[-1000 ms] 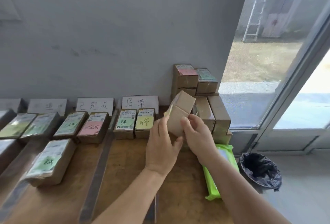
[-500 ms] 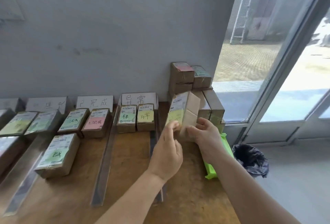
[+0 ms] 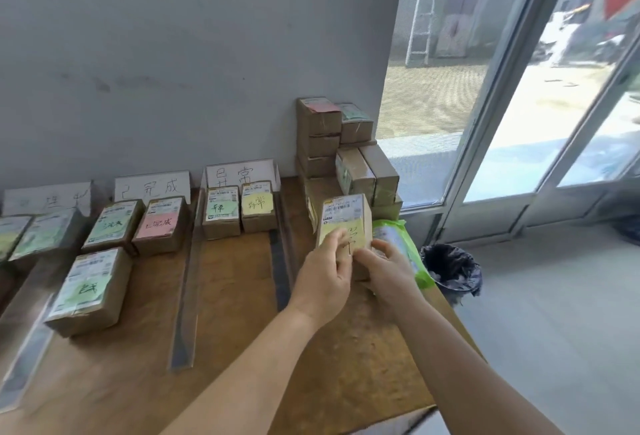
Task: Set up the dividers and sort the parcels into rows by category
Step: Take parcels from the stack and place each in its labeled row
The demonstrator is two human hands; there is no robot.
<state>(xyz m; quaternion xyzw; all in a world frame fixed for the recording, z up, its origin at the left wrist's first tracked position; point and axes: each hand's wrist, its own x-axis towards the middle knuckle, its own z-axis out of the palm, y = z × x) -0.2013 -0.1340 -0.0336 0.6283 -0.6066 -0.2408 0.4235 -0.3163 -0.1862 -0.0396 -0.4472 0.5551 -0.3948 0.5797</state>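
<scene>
Item: yellow-labelled parcel [image 3: 344,223], held label-up above the tabletop [image 3: 235,296] beside the unsorted stack [image 3: 346,157]; my left hand [image 3: 323,275] and right hand [image 3: 388,270] gripped it, presumably for reading its category.

A small brown parcel [image 3: 346,218] with a yellow label stands tilted, label facing up, just right of the clear divider [image 3: 282,226], in front of the stacked parcels [image 3: 341,147].
</scene>
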